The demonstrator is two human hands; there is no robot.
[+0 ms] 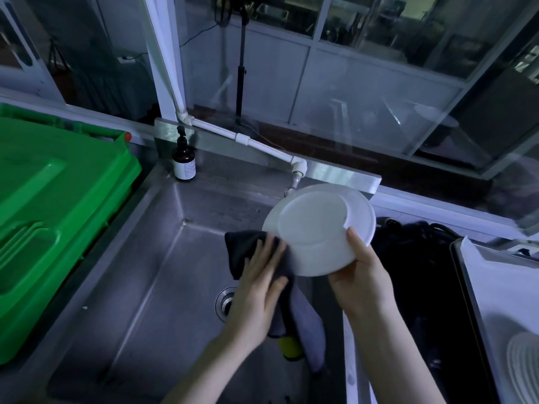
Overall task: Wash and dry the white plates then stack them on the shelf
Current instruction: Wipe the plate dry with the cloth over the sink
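Fingers (356, 242) on tilted plate (315, 225), underside up

Stainless steel sink unit (151, 258), one basin, round drain (224, 301) in its floor. Brown pump bottle (183, 164) upright on the back ledge, left corner. Green plastic bin (58, 214) against the left rim.
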